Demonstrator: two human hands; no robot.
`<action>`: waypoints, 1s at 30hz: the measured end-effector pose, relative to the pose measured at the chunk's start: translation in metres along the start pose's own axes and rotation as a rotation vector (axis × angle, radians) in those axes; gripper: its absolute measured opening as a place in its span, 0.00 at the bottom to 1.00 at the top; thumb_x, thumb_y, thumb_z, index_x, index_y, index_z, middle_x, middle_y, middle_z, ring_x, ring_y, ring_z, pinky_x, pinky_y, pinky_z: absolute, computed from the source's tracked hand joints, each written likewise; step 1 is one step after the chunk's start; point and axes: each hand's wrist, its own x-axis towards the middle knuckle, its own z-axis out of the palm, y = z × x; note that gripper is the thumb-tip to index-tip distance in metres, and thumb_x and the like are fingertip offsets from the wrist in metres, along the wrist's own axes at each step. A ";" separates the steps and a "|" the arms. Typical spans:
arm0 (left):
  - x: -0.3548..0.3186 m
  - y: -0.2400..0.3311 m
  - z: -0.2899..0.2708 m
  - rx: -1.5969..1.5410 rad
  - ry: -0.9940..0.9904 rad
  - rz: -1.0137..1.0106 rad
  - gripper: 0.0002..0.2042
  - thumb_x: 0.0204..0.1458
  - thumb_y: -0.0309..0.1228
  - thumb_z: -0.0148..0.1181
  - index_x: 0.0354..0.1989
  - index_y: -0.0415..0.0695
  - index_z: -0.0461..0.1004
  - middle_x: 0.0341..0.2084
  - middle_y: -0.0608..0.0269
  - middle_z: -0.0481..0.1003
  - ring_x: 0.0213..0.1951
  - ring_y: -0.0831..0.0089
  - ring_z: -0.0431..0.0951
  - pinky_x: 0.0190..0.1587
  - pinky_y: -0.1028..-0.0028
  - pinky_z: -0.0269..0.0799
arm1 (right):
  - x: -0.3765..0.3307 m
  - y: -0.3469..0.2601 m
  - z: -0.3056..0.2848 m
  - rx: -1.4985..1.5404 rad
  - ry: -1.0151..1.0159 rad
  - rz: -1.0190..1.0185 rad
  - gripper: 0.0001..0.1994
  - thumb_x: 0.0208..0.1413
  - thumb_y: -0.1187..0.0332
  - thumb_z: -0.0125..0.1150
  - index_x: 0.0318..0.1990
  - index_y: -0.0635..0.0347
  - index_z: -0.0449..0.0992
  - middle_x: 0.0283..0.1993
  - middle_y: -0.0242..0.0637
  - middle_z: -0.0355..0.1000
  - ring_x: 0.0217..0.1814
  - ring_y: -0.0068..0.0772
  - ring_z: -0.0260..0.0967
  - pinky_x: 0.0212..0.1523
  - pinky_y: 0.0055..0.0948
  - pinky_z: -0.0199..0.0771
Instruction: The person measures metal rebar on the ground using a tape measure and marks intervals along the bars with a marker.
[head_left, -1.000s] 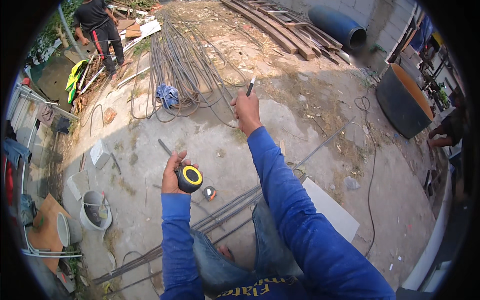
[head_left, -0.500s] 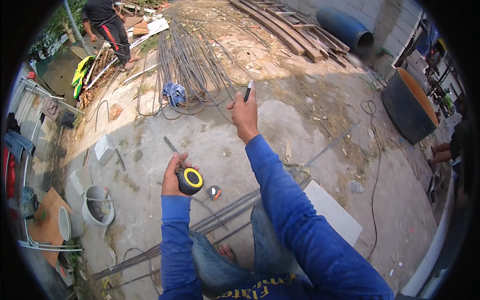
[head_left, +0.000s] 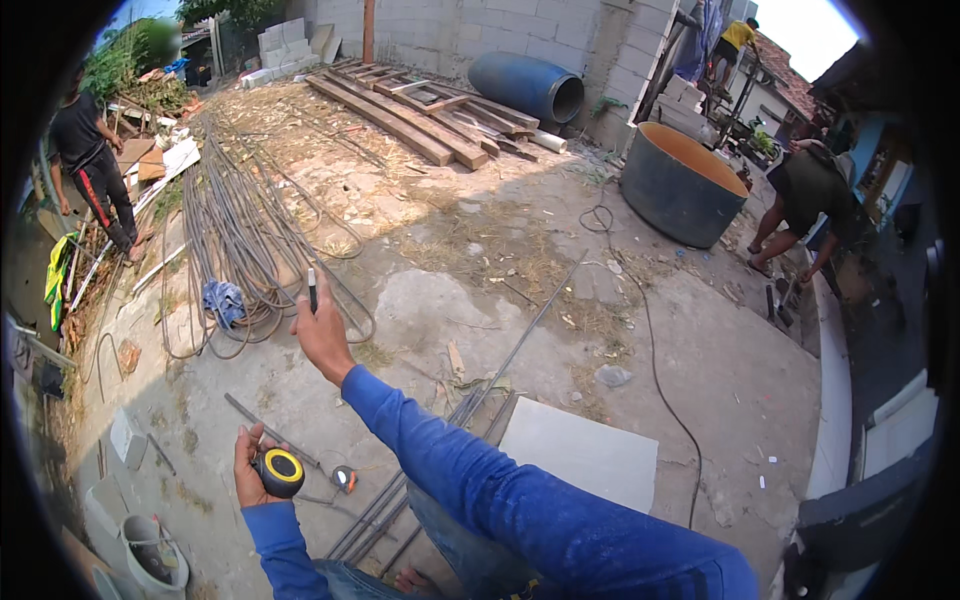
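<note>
My left hand (head_left: 248,470) is wrapped round a black tape measure (head_left: 280,473) with a yellow ring. My right hand (head_left: 325,338), raised ahead of it, grips a dark marker (head_left: 312,292) with a pale upper end pointing up. On the ground beside my left hand lies a second, smaller tape measure (head_left: 344,478), dark with orange. A short steel bar (head_left: 265,425) rests just beyond my left hand. Long steel bars (head_left: 385,515) run past my knees and under my right forearm, one reaching far ahead.
Bundled steel rods (head_left: 235,240) and a blue cloth (head_left: 222,302) lie ahead left. Timbers (head_left: 400,125), a blue drum (head_left: 520,85) and a cut-down tank (head_left: 670,190) stand farther off. A pale board (head_left: 585,450), a cable (head_left: 655,350) and a bucket (head_left: 155,560) are nearer. People work at both sides.
The view has swung up and to the right, bringing the right-hand worker and the far wall into sight. Both hands keep their hold on the tape measure and marker.
</note>
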 end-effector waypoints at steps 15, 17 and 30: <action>-0.001 0.000 0.021 0.012 -0.003 0.033 0.18 0.59 0.46 0.59 0.45 0.43 0.72 0.21 0.66 0.73 0.26 0.66 0.79 0.27 0.64 0.80 | 0.004 0.018 0.015 -0.180 -0.065 -0.107 0.25 0.65 0.63 0.46 0.67 0.64 0.59 0.24 0.39 0.72 0.27 0.34 0.73 0.35 0.36 0.71; -0.003 0.004 0.008 0.009 -0.018 0.033 0.19 0.59 0.46 0.60 0.46 0.41 0.72 0.24 0.64 0.74 0.28 0.65 0.80 0.28 0.66 0.80 | -0.003 0.026 0.025 -0.236 -0.157 -0.097 0.21 0.65 0.63 0.46 0.62 0.63 0.65 0.23 0.40 0.73 0.27 0.35 0.74 0.35 0.37 0.71; 0.012 -0.015 0.003 0.033 0.000 -0.025 0.20 0.59 0.45 0.61 0.50 0.42 0.73 0.28 0.64 0.75 0.31 0.65 0.81 0.30 0.63 0.81 | -0.060 -0.003 0.035 -0.429 -0.715 -0.288 0.17 0.57 0.56 0.59 0.42 0.63 0.81 0.26 0.52 0.75 0.29 0.51 0.75 0.33 0.41 0.71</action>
